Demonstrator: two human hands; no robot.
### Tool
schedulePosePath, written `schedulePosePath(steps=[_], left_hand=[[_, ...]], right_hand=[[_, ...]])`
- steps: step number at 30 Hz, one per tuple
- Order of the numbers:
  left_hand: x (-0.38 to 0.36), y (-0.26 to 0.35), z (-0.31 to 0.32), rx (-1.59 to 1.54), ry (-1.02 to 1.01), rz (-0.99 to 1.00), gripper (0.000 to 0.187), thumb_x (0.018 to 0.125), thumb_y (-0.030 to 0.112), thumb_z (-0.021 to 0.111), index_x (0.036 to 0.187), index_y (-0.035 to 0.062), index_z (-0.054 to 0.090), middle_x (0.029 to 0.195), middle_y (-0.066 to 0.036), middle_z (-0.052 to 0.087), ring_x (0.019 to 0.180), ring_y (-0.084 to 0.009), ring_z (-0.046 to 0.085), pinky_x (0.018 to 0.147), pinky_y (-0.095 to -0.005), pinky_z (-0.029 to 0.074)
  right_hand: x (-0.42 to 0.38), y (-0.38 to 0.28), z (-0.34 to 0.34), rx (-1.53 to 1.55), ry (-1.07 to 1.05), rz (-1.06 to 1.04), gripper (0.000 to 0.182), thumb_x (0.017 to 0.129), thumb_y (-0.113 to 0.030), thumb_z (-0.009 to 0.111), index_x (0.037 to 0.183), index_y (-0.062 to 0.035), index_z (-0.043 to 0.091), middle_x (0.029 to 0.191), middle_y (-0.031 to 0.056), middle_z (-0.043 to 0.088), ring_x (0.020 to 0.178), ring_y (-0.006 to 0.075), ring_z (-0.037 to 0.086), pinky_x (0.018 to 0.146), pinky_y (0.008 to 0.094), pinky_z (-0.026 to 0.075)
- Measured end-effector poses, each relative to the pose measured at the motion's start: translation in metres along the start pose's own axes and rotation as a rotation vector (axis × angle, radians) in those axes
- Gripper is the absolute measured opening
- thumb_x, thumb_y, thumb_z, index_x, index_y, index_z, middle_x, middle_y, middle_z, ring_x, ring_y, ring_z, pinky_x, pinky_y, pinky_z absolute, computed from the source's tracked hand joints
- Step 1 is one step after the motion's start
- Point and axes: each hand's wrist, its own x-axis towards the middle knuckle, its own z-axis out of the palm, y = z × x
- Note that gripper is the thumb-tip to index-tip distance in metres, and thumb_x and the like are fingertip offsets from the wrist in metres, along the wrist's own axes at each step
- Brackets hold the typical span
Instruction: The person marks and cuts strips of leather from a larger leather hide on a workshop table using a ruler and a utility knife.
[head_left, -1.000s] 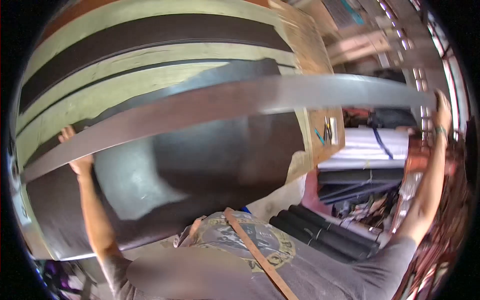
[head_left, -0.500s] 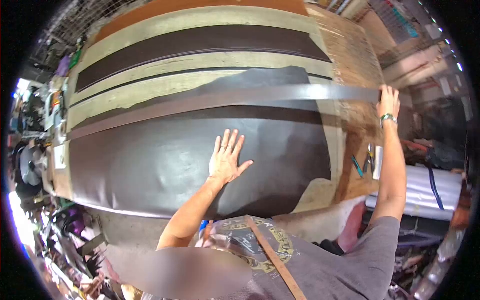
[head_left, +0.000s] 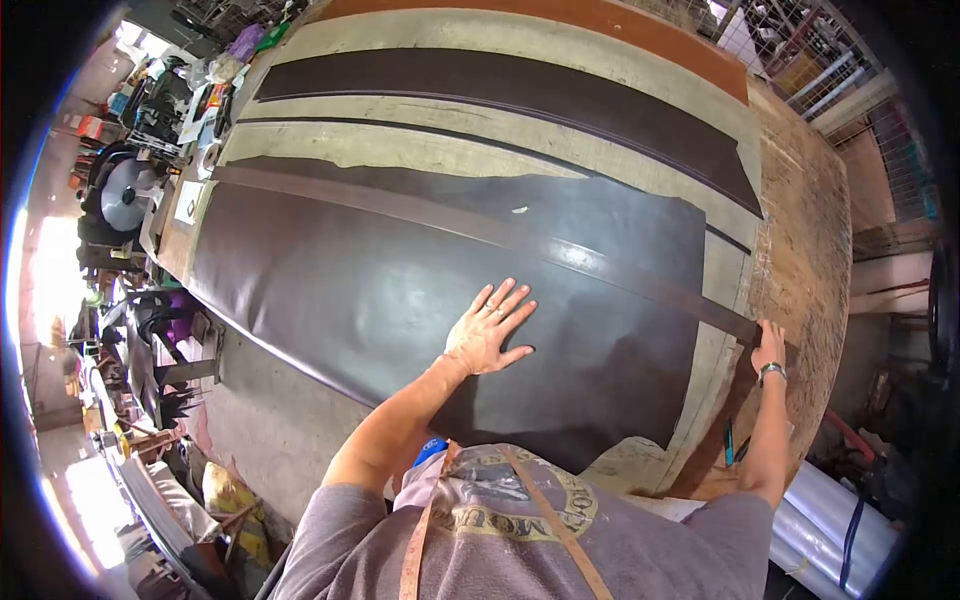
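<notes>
A large dark brown sheet of leather (head_left: 350, 280) lies spread on the worktable, with uneven edges at the back and right. My left hand (head_left: 488, 328) rests palm down on it, fingers spread. Across the leather, behind that hand, runs a long flat straightedge (head_left: 575, 257), from the far left to beyond the leather's right side. My right hand (head_left: 768, 348) grips its right end; the fingers are partly hidden. A small pale mark or hole (head_left: 519, 210) shows in the leather behind the straightedge.
Farther back on the table lie a long dark leather strip (head_left: 500, 85), a narrow dark strip and an orange-brown piece (head_left: 640, 28). A teal-handled tool (head_left: 729, 443) sits by my right forearm. Silvery rolls (head_left: 825, 520) stand lower right. A measuring tape (head_left: 560, 525) hangs over my shirt.
The straightedge's right end has come down and toward me, from held up above the leather to lying low across it. My left hand stays flat on the leather. The view has turned.
</notes>
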Motion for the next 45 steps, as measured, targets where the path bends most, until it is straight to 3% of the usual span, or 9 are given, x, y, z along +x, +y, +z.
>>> schedulePosePath(steps=[8,19,24,29,33,36,38,42,45], left_hand=[[-0.009,-0.004,0.007,-0.017,0.054,0.014,0.069,0.097,0.051,0.056,0.153,0.0130,0.042,0.163,-0.010,0.032,0.154,-0.0281,0.021,0.126,-0.0479,0.016],[-0.084,-0.024,-0.001,0.011,0.182,-0.191,0.068,0.097,0.051,0.055,0.153,0.0146,0.041,0.163,-0.011,0.031,0.153,-0.0330,0.021,0.123,-0.0533,0.019],[-0.180,-0.124,-0.097,0.127,0.111,-0.545,0.071,0.084,0.048,0.070,0.145,0.0184,0.050,0.155,-0.015,0.041,0.144,-0.0396,0.035,0.115,-0.0616,0.031],[-0.313,-0.346,-0.121,0.607,0.498,-0.792,0.056,0.092,0.045,0.065,0.130,0.0032,0.060,0.132,-0.019,0.058,0.124,-0.0391,0.053,0.100,-0.0514,0.044],[-0.428,-0.556,-0.090,0.090,1.096,-1.362,0.097,0.084,0.066,0.068,0.147,-0.0034,0.042,0.142,-0.030,0.049,0.133,-0.0430,0.046,0.112,-0.0514,0.037],[-0.412,-0.495,-0.110,-1.543,1.148,-1.031,0.103,0.090,0.083,0.037,0.158,0.0063,0.027,0.162,-0.017,0.029,0.149,-0.0363,0.027,0.123,-0.0521,0.024],[-0.384,-0.424,-0.119,-1.733,1.187,-0.982,0.104,0.087,0.089,0.023,0.158,0.0133,0.029,0.166,-0.009,0.025,0.151,-0.0349,0.022,0.124,-0.0560,0.019],[-0.417,-0.441,-0.036,-1.660,1.241,-1.097,0.104,0.084,0.090,0.033,0.158,0.0166,0.031,0.165,-0.009,0.026,0.150,-0.0359,0.025,0.121,-0.0624,0.022],[-0.443,-0.430,-0.048,-1.764,1.207,-1.111,0.103,0.086,0.084,0.045,0.155,0.0083,0.034,0.159,-0.018,0.034,0.145,-0.0381,0.034,0.121,-0.0629,0.024]], right_hand=[[-0.012,0.038,0.036,0.188,0.107,-0.183,0.069,0.077,0.022,0.044,0.139,-0.0063,0.052,0.147,0.0157,0.049,0.138,0.0382,0.039,0.118,0.0463,0.037],[-0.122,-0.015,0.082,0.345,0.514,-0.241,0.058,0.092,-0.004,0.053,0.149,-0.0017,0.043,0.154,0.0235,0.042,0.141,0.0406,0.039,0.118,0.0506,0.031],[-0.258,-0.119,0.137,0.343,0.483,-0.139,0.062,0.091,-0.021,0.064,0.143,0.0072,0.046,0.141,0.0292,0.053,0.134,0.0440,0.047,0.116,0.0499,0.032],[-0.355,-0.261,0.228,0.476,0.441,0.455,0.094,0.089,-0.058,0.066,0.146,0.0126,0.040,0.150,0.0343,0.042,0.141,0.0451,0.039,0.120,0.0484,0.026],[-0.372,-0.360,0.205,0.707,0.592,0.591,0.116,0.079,-0.060,0.076,0.153,0.0116,0.023,0.158,0.0358,0.025,0.149,0.0484,0.019,0.122,0.0538,0.017],[-0.357,-0.378,0.203,0.850,0.705,0.799,0.129,0.070,-0.061,0.083,0.154,0.0125,0.017,0.160,0.0368,0.016,0.152,0.0445,0.013,0.124,0.0510,0.013],[-0.351,-0.385,0.203,0.847,0.708,0.966,0.124,0.070,-0.054,0.087,0.152,0.0126,0.022,0.158,0.0346,0.025,0.148,0.0435,0.027,0.122,0.0517,0.024],[-0.350,-0.383,0.221,1.420,0.647,0.972,0.094,0.068,-0.053,0.090,0.126,0.0091,0.051,0.125,0.0239,0.057,0.107,0.0337,0.063,0.078,0.0492,0.058],[-0.369,-0.375,0.220,1.378,0.529,0.967,0.080,0.066,-0.056,0.090,0.106,0.0061,0.061,0.101,0.0181,0.064,0.088,0.0298,0.065,0.071,0.0448,0.058]])
